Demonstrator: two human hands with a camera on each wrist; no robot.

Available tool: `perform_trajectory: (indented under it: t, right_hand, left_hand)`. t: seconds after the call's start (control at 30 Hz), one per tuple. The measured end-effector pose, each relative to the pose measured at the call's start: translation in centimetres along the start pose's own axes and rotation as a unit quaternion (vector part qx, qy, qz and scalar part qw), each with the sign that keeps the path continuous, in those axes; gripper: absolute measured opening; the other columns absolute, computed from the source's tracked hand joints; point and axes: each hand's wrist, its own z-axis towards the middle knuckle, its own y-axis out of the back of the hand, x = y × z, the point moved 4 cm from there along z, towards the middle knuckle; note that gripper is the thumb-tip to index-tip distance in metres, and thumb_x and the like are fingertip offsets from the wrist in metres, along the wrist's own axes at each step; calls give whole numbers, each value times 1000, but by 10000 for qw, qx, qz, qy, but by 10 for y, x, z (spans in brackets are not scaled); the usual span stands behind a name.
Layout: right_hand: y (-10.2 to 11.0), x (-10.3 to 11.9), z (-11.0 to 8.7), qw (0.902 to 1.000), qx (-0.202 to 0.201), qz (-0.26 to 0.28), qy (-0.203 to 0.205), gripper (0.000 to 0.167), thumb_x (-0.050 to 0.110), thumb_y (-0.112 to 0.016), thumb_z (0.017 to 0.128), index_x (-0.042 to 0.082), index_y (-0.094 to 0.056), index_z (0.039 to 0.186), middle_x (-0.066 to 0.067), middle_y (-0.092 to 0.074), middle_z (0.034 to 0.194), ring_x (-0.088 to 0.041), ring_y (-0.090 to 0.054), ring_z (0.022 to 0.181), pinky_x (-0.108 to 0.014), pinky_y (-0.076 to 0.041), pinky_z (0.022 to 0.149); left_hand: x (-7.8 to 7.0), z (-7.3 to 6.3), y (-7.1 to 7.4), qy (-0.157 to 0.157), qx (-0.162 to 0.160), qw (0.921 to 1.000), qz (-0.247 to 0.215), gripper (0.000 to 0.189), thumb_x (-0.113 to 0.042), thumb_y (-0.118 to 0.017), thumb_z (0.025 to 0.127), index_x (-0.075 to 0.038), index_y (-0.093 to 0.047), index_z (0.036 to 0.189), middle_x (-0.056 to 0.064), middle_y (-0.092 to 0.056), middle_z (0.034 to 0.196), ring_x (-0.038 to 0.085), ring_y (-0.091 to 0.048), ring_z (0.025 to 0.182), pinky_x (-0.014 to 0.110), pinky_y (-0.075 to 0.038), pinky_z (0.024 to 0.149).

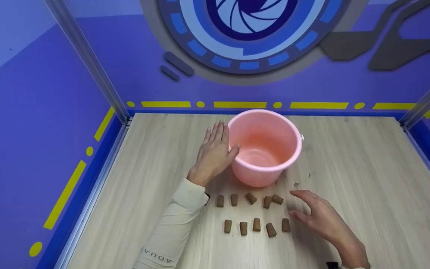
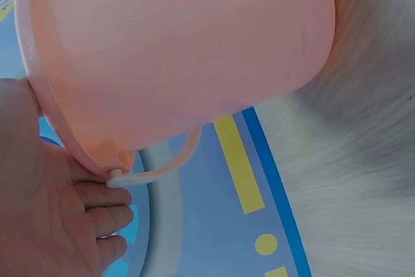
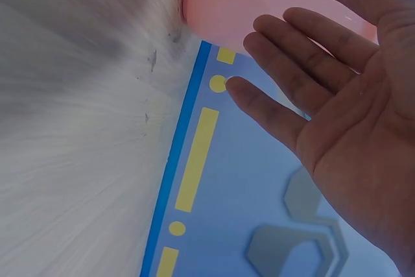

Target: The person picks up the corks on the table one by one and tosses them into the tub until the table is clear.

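A pink bucket [image 1: 258,175] stands on the table with its mouth upward. My left hand [image 1: 215,153] rests against the left side of its rim, the thumb over the edge and the other fingers stretched along the outside. In the left wrist view those fingers lie beside the joint of the pale handle [image 2: 175,168]. In front of the bucket lie several small brown tapered corks in two rough rows, one cork [image 1: 285,225] at the near right end. My right hand [image 1: 325,218] hovers just right of them, fingers spread and loosely bent, with nothing between them.
The light wood-grain tabletop [image 1: 364,179] is bounded by blue-purple printed panels [image 1: 106,67] at the back and both sides. Metal posts [image 1: 92,59] stand at the back corners. Small dark flecks [image 1: 309,175] lie right of the bucket.
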Motion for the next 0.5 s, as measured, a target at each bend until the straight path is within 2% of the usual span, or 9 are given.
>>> perform_trajectory:
  t: [0.2,0.5]
  right_hand:
    - [-5,-2,-2,9999,95,56,-120,50,4,-87,86,0,-70,133,-14,-70,131,-40,-65,125,-58,-53,102]
    - [-10,-4,-6,9998,77,107,116,47,5,-89,84,1,-72,128,-10,-73,125,-35,-68,119,-55,-55,99]
  left_hand:
    - [0,0,0,44,3,10000,-35,77,-44,-46,111,9,-26,163,28,-23,170,38,-19,160,51,-12,130]
    - [0,0,0,14,-53,10000,-30,77,-44,-47,111,9,-26,163,28,-25,170,38,-20,159,52,-13,129]
